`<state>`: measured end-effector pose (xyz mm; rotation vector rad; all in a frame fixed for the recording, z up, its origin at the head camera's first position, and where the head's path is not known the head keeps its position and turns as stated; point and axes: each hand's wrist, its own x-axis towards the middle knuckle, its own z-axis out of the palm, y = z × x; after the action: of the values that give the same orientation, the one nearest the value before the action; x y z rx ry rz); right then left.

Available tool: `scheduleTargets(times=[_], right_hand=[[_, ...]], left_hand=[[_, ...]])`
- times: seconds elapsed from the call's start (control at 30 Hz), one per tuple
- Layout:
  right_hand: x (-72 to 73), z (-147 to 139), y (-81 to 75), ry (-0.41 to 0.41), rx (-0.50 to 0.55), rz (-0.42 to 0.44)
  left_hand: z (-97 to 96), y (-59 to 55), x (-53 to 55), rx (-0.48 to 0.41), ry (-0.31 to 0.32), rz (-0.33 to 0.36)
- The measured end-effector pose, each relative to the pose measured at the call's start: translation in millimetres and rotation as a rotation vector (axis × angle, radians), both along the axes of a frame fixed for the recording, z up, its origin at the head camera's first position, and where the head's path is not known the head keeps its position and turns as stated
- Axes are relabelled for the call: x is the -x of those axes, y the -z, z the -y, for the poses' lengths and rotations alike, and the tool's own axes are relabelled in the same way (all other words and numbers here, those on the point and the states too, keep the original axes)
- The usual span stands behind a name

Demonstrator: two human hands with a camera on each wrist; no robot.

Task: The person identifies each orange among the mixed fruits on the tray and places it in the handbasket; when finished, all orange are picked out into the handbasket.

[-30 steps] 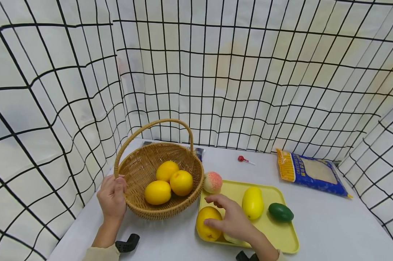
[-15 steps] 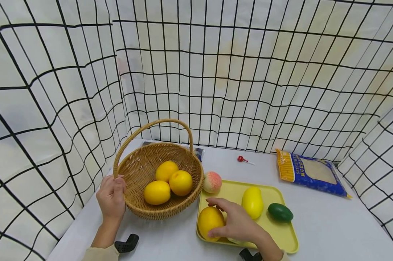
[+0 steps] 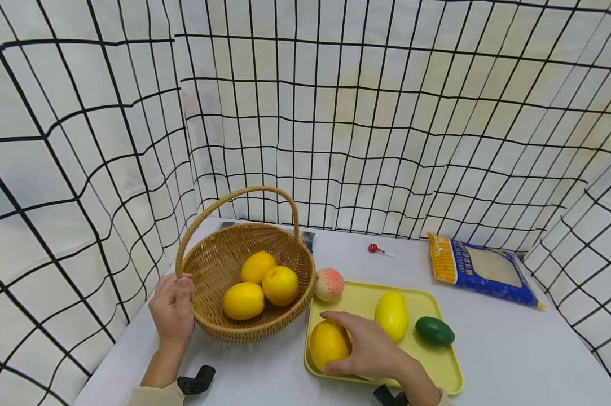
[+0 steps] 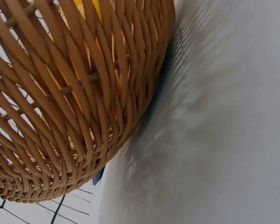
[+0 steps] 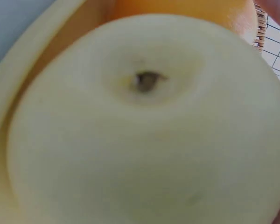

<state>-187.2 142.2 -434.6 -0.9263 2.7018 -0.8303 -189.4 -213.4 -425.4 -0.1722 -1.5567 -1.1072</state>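
In the head view my left hand [image 3: 172, 307] grips the left base of the handle of a brown wicker basket [image 3: 203, 270], which tilts toward me. Three round yellow fruits [image 3: 243, 301] lie inside it. My right hand [image 3: 368, 344] curls thumb and fingers round a larger yellow-orange fruit [image 3: 329, 345] at the near left corner of a yellow tray [image 3: 422, 366]. A pale green, apple-like fruit [image 5: 144, 140] fills the right wrist view, with the orange fruit [image 5: 186, 8] behind it. The left wrist view shows the basket's woven side [image 4: 79, 93], but not my hand.
A long yellow fruit [image 3: 392, 316] and a dark green avocado-like fruit [image 3: 434, 331] lie on the tray. A peach [image 3: 329, 285] sits by the basket. Farther back are a red lollipop [image 3: 373, 248] and a blue-yellow bag [image 3: 483, 270]. Black-gridded white curtains [image 3: 305, 113] enclose the table.
My right hand has closed round the yellow-orange fruit, which has shifted slightly to the right. The left hand and basket have hardly moved.
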Motion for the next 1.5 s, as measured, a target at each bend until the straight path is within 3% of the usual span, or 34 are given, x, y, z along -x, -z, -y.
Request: scheduleTargets(times=[0.33, 0.5, 1.07, 1.2, 1.5], right_hand=[[1.2, 5, -5.8, 0.007, 0.26, 0.081], [2.5, 6, -10.5, 0.013, 0.352, 0.052], [8.1, 18, -37.2, 0.271, 0.685, -0.088], [9.5, 28, -44.2, 0.259, 0.73, -0.091], [10.3, 61, -58.6, 0.133, 0.728, -0.125]], left_hand=[[-1.9, -1.3, 0.2, 0.011, 0.009, -0.008], [-2.3, -2.2, -0.8, 0.009, 0.005, -0.007], [-3.2, -4.1, -4.6, 0.017, -0.001, 0.018], [-3.1, -4.2, -4.8, 0.014, -0.004, 0.017], [-1.5, -4.3, -5.0, 0.012, -0.001, 0.011]])
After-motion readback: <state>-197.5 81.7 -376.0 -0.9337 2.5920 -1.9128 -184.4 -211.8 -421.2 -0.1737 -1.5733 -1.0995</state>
